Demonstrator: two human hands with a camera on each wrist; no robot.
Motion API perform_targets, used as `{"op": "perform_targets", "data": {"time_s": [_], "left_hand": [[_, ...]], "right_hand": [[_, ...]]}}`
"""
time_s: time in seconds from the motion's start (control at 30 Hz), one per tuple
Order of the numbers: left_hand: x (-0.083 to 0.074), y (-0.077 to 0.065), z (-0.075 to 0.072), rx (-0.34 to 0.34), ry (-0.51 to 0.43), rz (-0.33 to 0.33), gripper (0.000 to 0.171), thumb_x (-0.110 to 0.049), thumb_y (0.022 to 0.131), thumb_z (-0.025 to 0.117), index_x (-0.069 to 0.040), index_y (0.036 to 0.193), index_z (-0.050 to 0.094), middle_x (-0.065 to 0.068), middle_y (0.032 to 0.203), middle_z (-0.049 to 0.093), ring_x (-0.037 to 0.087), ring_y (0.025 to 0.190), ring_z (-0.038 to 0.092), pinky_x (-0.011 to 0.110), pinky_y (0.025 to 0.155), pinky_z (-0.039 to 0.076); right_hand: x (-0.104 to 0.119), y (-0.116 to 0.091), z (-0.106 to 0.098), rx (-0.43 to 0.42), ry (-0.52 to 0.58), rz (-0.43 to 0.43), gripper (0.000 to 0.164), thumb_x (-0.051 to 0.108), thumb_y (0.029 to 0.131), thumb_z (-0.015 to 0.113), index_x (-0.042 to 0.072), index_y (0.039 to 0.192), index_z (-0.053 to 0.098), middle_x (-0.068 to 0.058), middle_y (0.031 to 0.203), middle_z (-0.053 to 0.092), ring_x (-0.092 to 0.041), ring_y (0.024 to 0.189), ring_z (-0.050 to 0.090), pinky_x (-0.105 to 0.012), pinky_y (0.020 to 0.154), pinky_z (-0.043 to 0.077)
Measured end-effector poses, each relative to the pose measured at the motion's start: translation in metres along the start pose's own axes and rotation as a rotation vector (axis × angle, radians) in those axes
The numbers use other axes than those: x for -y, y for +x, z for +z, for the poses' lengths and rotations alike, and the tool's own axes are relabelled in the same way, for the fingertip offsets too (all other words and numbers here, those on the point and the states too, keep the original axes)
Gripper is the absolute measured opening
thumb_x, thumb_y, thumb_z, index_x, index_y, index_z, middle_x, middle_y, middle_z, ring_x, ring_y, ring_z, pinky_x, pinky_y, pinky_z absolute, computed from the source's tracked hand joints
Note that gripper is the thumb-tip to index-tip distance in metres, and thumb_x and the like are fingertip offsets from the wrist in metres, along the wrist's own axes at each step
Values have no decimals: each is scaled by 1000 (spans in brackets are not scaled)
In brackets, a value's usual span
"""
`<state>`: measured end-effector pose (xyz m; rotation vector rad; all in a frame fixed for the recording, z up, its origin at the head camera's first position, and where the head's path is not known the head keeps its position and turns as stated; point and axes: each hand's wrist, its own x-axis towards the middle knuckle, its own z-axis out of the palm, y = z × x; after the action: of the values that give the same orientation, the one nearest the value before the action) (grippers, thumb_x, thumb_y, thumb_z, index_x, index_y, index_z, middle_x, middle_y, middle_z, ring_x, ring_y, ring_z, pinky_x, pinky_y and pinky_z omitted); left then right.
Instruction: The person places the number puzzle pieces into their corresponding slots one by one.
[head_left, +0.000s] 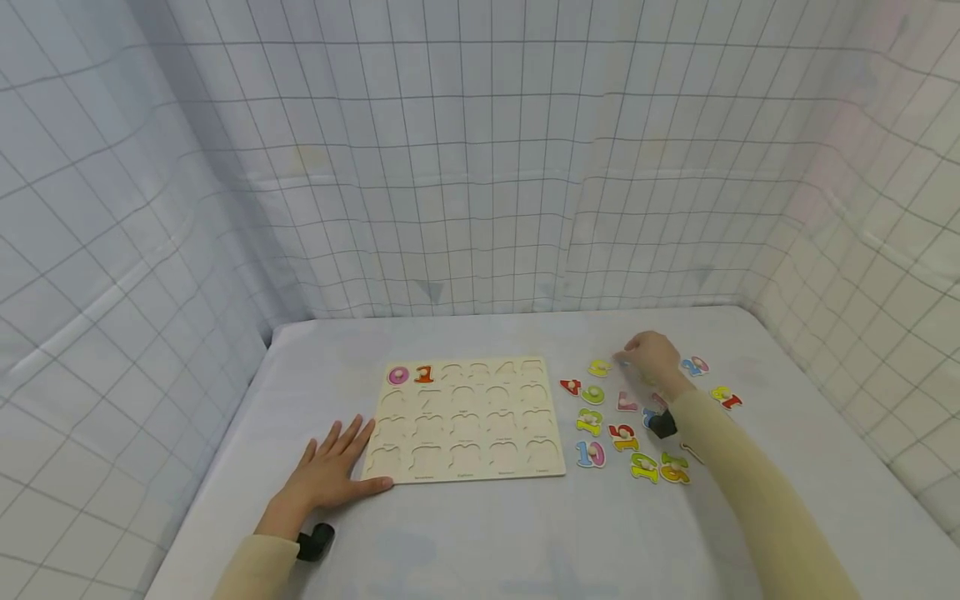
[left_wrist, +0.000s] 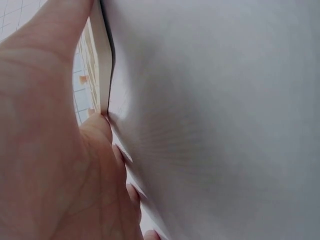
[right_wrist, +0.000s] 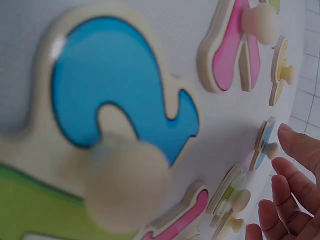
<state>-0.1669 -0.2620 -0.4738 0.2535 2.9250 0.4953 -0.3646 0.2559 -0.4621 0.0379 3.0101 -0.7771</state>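
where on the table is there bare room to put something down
Bare table lies on the near side of the board, between left hand and right sleeve, and in a narrow strip between the board and the back cloth. Crowded: right of the board, number pieces lie scattered around the right hand.

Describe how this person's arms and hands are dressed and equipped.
The left sleeve and right sleeve are plain, pale cream and long. The left hand and right hand wear no gloves. Small, black, rounded devices sit at the left wrist and right wrist. I see no cables or markings.
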Motion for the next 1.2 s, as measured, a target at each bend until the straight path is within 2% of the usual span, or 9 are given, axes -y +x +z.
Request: {"op": "perform_targets", "data": {"time_s": [0.27,0.47,0.57,0.73,0.83,0.97,1.2], "left_hand": [[1,-1,2,9,-5,-5,107,-74,75,58,-9,152,22,18,155,15,46,139,5,67,104,2],[-2,-1,1,12,-3,-11,106,-72,75,60,-8,152,23,18,155,16,46,139,6,67,104,2],[-2,-2,1,17,1,-17,106,-72,75,60,-9,152,22,18,155,15,46,139,5,67,104,2],[1,-1,2,4,-10,-15,107,-72,75,60,-9,152,23,18,155,16,46,139,5,67,104,1],[2,-1,2,-13,-29,-3,105,-70,75,61,-9,151,24,18,155,17,46,139,6,67,104,1],[2,-1,2,-22,-32,7,104,-70,75,61,-10,152,24,18,155,17,46,139,6,67,104,0],[-1,-1,0,2,-11,-14,107,-71,74,62,-8,151,24,19,155,17,46,139,6,68,104,3]], "right_hand": [[-5,-7,3,-11,-24,20,31,31,87,69,0,87,70,-14,88,66,-27,77,57,-36,61,44],[-3,-6,3,-30,-57,1,29,28,88,66,-1,88,70,-13,86,67,-28,75,56,-38,62,44],[4,-6,3,-63,-75,-43,29,26,89,65,-2,90,70,-14,88,67,-29,78,58,-40,65,45],[34,-6,3,-99,-80,-138,28,22,89,65,-5,94,70,-17,92,67,-30,80,59,-42,67,47],[56,-4,9,-100,-85,-204,26,23,88,67,-3,94,71,-14,90,65,-26,77,58,-37,63,48],[89,-2,23,-92,-73,-304,23,24,86,71,2,91,73,-7,83,63,-21,72,55,-33,59,47],[144,-6,57,-64,-84,-482,17,24,83,74,7,83,73,-1,78,60,-19,74,53,-33,61,45]]}}
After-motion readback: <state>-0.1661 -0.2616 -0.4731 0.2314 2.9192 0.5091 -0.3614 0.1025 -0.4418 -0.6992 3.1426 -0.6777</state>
